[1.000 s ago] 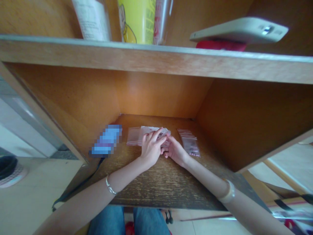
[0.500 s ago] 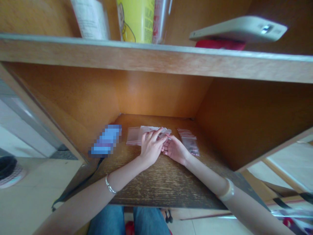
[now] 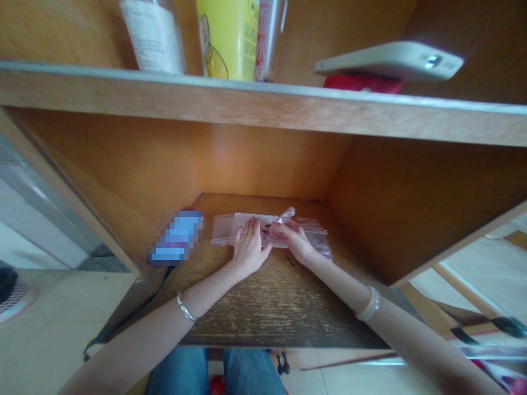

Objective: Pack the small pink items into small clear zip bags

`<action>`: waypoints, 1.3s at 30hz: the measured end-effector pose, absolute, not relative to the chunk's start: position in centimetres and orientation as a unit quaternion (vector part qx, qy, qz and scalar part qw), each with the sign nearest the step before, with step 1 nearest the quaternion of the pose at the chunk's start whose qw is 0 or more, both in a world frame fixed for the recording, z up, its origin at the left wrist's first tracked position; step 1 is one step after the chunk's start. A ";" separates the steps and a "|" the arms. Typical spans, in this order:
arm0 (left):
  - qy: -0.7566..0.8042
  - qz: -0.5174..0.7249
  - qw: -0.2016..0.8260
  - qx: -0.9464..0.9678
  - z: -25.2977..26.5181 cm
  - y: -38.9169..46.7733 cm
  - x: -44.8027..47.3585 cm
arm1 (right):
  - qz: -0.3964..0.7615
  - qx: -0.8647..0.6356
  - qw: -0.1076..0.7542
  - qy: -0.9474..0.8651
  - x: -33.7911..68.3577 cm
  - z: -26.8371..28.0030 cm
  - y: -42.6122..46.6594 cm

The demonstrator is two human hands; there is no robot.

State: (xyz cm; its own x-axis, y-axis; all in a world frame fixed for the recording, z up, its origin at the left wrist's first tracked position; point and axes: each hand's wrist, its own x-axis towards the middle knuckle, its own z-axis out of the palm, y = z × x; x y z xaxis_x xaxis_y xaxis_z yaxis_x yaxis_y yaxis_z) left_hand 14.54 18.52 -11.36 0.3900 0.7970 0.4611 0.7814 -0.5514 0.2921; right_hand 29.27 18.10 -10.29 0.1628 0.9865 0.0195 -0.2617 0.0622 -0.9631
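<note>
My left hand [image 3: 248,242] lies flat, fingers stretched out, over a white sheet [image 3: 239,219] on the desk. My right hand [image 3: 295,239] is closed on a small clear plastic bag [image 3: 288,215], whose crumpled end sticks up above the fingers. Between the hands, a few small dark pieces [image 3: 265,229] show; their kind is too small to tell. Left of the sheet rests a flat stack of clear zip bags [image 3: 222,230]. More zip bags [image 3: 317,233] lie to the right, partly behind my right hand, with something dark inside.
A phone with a blurred-out screen [image 3: 177,238] is on the left, its strap [image 3: 135,310] running to the desk's front edge. The shelf board [image 3: 263,107] crosses overhead, bearing a bottle [image 3: 158,41], a yellow container [image 3: 230,38] and a pale device [image 3: 391,61]. Wooden walls enclose both sides.
My hands have moved apart: the left now lies flat on the sheet, the right pinches the plastic bag farther right. A thin dark piece now shows on the desk below. The view shifted slightly.
</note>
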 end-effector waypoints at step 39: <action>0.415 0.468 0.161 0.763 -11.0 20.3 14.8 | 0.213 -0.470 0.637 -0.572 28.5 -11.8 19.0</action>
